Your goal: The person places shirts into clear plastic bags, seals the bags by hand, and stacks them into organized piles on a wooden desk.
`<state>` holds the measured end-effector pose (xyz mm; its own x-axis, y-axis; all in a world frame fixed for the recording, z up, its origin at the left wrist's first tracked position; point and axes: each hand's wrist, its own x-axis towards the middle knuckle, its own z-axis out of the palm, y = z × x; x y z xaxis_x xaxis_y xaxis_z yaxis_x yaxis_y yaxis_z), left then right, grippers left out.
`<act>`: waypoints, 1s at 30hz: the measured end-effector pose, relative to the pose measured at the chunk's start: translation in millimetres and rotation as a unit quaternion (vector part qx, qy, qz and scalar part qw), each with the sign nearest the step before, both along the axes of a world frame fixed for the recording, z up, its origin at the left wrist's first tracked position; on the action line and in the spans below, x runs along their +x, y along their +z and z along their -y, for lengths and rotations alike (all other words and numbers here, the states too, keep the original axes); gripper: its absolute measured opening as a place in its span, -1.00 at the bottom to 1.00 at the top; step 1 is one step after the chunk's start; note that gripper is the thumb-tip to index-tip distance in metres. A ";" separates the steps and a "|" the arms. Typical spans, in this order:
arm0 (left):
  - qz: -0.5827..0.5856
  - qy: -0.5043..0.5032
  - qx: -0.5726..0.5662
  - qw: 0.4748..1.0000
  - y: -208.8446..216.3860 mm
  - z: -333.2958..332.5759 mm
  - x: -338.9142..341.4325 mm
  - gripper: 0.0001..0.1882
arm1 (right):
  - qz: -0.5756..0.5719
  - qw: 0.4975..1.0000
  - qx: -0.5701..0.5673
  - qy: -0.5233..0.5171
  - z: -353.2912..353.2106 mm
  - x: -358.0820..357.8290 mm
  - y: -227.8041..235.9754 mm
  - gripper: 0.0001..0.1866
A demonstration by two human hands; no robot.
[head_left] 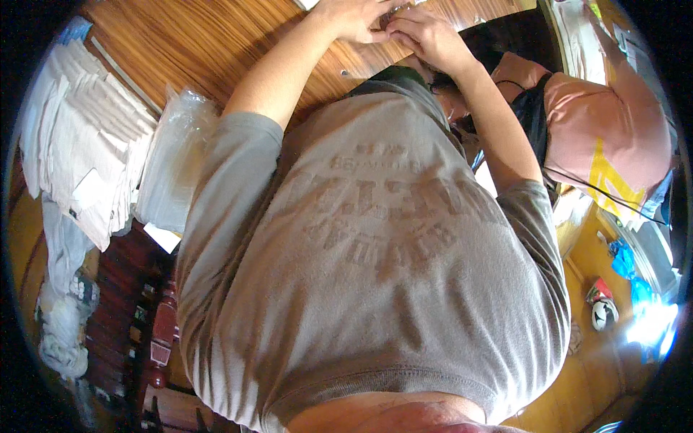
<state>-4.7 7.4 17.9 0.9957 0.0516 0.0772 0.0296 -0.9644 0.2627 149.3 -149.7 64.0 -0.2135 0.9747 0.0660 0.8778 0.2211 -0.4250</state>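
Note:
At the top edge of the view, my left hand [355,19] and my right hand [427,35] meet over the wood-grain table [238,36]. The fingers of both are bent and close together, with the fingertips nearly touching. A small dark spot shows between them, too small to name. Just beyond the fingers is a bit of shiny clear plastic [413,4], cut off by the frame. Whether either hand grips this plastic is hidden.
Left of the table hang or lie stacked pale folded garments [94,144] beside clear plastic bags [177,155]. Another person in a pink shirt [603,130] is close on the right. Blue plastic [622,260] and a red-and-white item [600,303] lie on the floor.

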 end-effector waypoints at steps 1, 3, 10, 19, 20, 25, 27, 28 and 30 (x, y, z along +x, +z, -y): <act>-0.002 -0.002 -0.006 1.000 1.6 -0.7 0.5 0.04 | 0.010 0.999 -0.006 0.043 -4.1 5.1 -9.0 -0.80; 0.017 0.002 -0.013 1.000 -1.9 0.1 0.7 0.04 | 0.004 0.997 -0.047 0.067 -8.5 17.8 -13.6 -0.81; 0.055 -0.002 -0.041 0.998 -7.0 -1.5 0.2 0.03 | -0.014 0.993 0.009 0.120 -14.7 49.0 -37.8 -0.83; 0.009 -0.006 -0.021 1.000 -6.1 0.1 3.7 0.03 | 0.067 0.983 0.075 0.156 -12.0 48.5 -54.0 -0.84; 0.017 -0.010 -0.027 0.999 -8.5 -0.9 3.7 0.02 | 0.069 0.981 0.085 0.161 -11.2 48.6 -56.2 -0.83; 0.034 -0.001 -0.025 0.999 -7.3 2.4 5.5 0.05 | 0.112 0.980 0.069 0.151 -1.0 47.5 -61.8 -0.79; 0.034 0.003 -0.029 0.999 -5.3 3.7 6.3 0.06 | 0.112 0.981 0.058 0.149 1.7 47.9 -66.4 -0.77; 0.031 0.006 -0.026 0.999 -5.0 4.3 6.7 0.06 | 0.099 0.982 0.059 0.147 0.8 49.4 -70.9 -0.76; 0.021 0.008 -0.019 1.000 -4.4 5.9 6.8 0.07 | 0.056 0.984 0.073 0.150 0.5 48.6 -72.1 -0.72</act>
<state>2.2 1.5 13.5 0.9907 0.0714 0.1160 0.0334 -0.9530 0.3011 197.9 -150.2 -8.1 -0.5048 0.8481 0.1610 0.8028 0.5297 -0.2737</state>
